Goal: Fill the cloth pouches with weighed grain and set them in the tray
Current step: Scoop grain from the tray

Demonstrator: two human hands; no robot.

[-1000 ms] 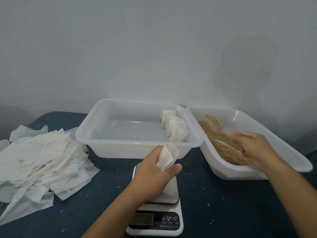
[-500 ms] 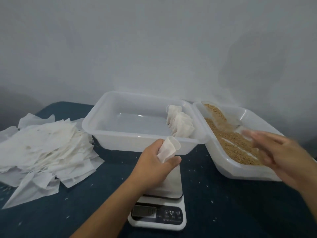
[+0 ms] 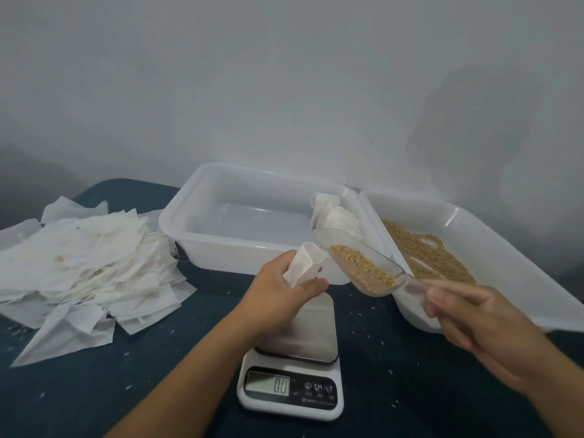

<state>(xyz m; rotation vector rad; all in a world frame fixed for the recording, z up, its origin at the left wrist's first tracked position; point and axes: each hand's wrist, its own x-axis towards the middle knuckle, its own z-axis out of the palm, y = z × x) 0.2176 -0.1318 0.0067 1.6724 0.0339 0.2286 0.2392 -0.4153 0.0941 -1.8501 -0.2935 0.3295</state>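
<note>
My left hand (image 3: 278, 289) grips a white cloth pouch (image 3: 305, 263) with its mouth held open, just above the kitchen scale (image 3: 292, 368), whose display reads 0.0. My right hand (image 3: 474, 320) holds the handle of a clear plastic scoop (image 3: 357, 263) half full of brown grain; the scoop's lip points up and left, close beside the pouch mouth. Several filled pouches (image 3: 335, 216) stand along the right wall of the white tray (image 3: 189, 226). More grain (image 3: 423, 251) lies in the white tub (image 3: 493, 235) on the right.
A heap of flat white pouches (image 3: 82, 267) covers the left of the dark blue tabletop (image 3: 94, 390). Loose grains are scattered around the scale. A grey wall rises directly behind the tray and tub.
My right hand has come out of the grain tub holding the loaded scoop and moved left to the pouch. My left hand keeps the pouch over the scale.
</note>
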